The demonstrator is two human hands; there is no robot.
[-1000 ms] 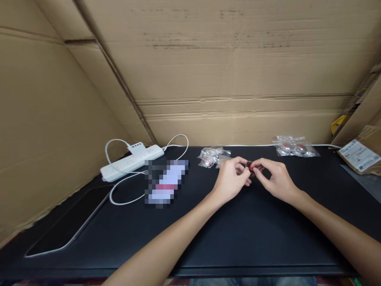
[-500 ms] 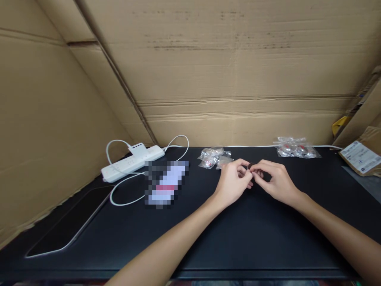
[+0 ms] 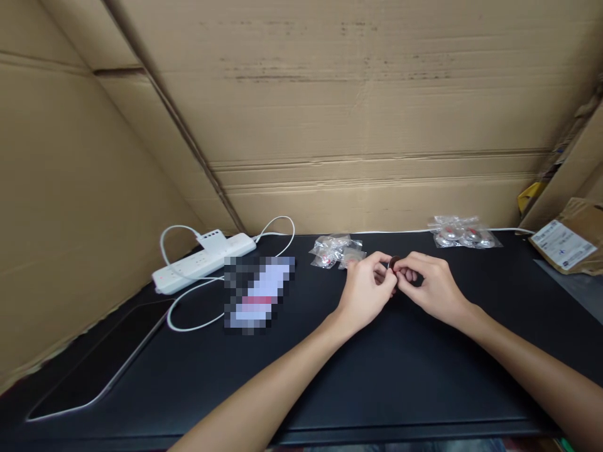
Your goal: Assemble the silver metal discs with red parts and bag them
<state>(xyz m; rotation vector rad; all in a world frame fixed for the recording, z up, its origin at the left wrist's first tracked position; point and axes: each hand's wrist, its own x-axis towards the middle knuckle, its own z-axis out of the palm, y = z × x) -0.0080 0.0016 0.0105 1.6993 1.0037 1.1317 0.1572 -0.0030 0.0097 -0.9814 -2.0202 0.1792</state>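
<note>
We count 2 hands, 1 dark disc, 2 bag clusters, 1 power strip, 1 charger, 1 dark panel, 1 parcel, 1 label, 1 table. Bags per cluster: can't tell.

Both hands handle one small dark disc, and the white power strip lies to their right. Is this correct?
Wrong side: the head view shows the white power strip left of the left hand and right hand, which do handle one small dark disc.

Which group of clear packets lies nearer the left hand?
The packet group between the white power strip and the left hand, close to that hand. The other group lies farther off, beyond the right hand, towards the brown package.
</note>
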